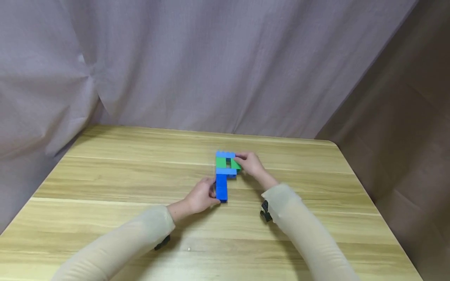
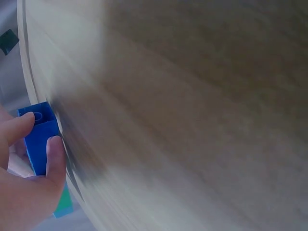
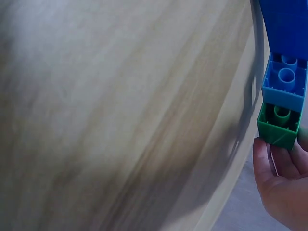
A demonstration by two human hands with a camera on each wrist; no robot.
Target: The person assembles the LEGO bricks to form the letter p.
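Toy building bricks are joined into a P-like shape over the table's middle. Its stem is dark blue bricks [image 1: 221, 187]; light blue bricks [image 1: 226, 171] and green bricks [image 1: 220, 162] frame a small gap above. My left hand [image 1: 200, 196] grips the stem's lower end, thumb and fingers round the dark blue brick [image 2: 41, 139] in the left wrist view. At the upper right, my right hand [image 1: 250, 163] pinches a green brick [image 3: 276, 130], whose hollow underside faces the right wrist camera. That green brick sits slightly askew, jutting outward. Whether it is pressed fully on, I cannot tell.
The wooden table [image 1: 105, 171] reaches back to a grey curtain [image 1: 197, 66], with a darker curtain [image 1: 404, 117] along the right. A tiny pale speck [image 1: 189, 249] lies near the front. Black wrist devices [image 1: 266, 211] show under the sleeves.
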